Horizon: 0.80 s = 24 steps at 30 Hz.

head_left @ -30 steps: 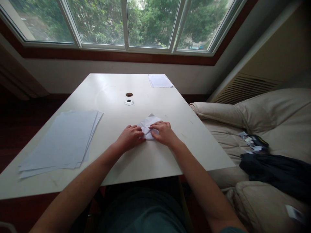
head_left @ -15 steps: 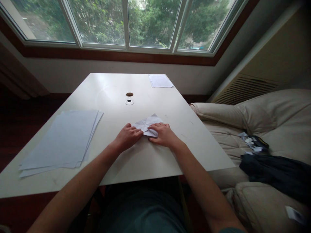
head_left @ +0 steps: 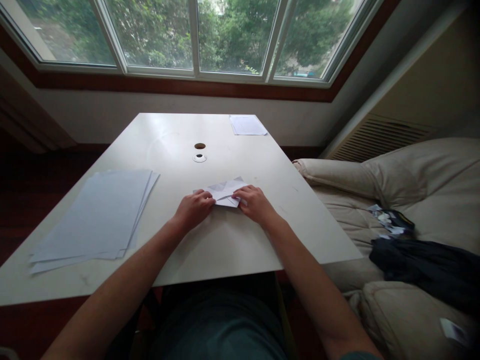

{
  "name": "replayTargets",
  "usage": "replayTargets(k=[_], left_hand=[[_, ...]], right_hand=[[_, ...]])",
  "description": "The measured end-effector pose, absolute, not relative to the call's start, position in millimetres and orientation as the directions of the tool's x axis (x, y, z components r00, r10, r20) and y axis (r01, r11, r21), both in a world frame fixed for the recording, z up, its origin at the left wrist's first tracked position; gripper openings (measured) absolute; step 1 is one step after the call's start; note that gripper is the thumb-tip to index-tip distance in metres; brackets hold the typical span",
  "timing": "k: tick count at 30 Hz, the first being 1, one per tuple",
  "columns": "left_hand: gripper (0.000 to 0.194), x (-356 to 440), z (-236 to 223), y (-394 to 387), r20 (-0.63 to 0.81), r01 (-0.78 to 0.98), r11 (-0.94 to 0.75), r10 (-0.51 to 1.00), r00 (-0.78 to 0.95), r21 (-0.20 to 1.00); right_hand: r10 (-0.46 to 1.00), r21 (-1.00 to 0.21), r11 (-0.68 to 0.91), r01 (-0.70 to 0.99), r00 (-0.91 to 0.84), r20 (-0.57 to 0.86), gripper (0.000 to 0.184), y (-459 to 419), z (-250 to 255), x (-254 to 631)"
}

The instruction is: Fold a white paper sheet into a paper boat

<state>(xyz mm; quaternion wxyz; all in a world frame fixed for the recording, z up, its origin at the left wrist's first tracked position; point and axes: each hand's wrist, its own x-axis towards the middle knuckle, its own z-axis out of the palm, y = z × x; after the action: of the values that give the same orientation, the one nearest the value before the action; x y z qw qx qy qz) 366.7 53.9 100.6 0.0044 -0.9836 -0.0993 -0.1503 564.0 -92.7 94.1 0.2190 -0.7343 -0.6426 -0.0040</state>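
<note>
Two hands, position: both bare, palms down, at the near middle of the white table, well inside its edge.

Left hand: partly closed, fingers curved forward, fingertips on the left part of the folded white paper. Whether it pinches the paper or only presses down cannot be told from this view.

Right hand: partly closed, fingers curved toward the left hand, fingertips on the right end of the same paper. Firmness of hold cannot be told.

Folded paper, location: flat on the tabletop between both hands, its ends touching them. Multiple angled creases and layered flaps show; a pointed end projects to the left, beyond the left fingertips.

Paper stack, location: loose, slightly fanned sheets on the left side of the table, well apart from the left hand.

Single sheets, location: small pile at the far edge of the table.

Table fittings: one round cable grommet and one dark hole, near mid-table.

Right of table: beige sofa bearing dark cloth and crumpled white scraps.
</note>
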Motion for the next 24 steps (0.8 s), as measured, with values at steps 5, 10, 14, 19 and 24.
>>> replayTargets(k=[5, 10, 14, 19, 24], left_hand=[[0.022, 365.4, 97.4, 61.3, 0.360, 0.182, -0.979, 0.204, 0.910, 0.093], [0.024, 363.6, 100.6, 69.7, 0.452, 0.133, -0.945, 0.264, 0.852, 0.300], [0.023, 363.6, 102.8, 73.2, 0.493, 0.084, -0.891, 0.323, 0.808, 0.446], [0.020, 365.0, 106.4, 71.7, 0.494, 0.058, -0.836, 0.377, 0.784, 0.545], [0.018, 364.6, 113.0, 70.3, 0.407, 0.145, -0.718, 0.536, 0.740, 0.680]], right_hand=[[0.899, -0.361, -0.109, 0.926, 0.247, 0.362, 0.030, -92.2, 95.6, 566.5], [0.857, -0.413, -0.090, 0.907, 0.281, 0.432, 0.023, -93.4, 100.0, 565.9], [0.815, -0.479, -0.047, 0.877, 0.311, 0.489, 0.022, -95.2, 105.2, 565.5], [0.765, -0.613, -0.036, 0.789, 0.417, 0.491, 0.030, -97.4, 110.0, 565.6], [0.715, -0.704, 0.008, 0.710, 0.488, 0.500, 0.036, -97.7, 112.1, 563.7]])
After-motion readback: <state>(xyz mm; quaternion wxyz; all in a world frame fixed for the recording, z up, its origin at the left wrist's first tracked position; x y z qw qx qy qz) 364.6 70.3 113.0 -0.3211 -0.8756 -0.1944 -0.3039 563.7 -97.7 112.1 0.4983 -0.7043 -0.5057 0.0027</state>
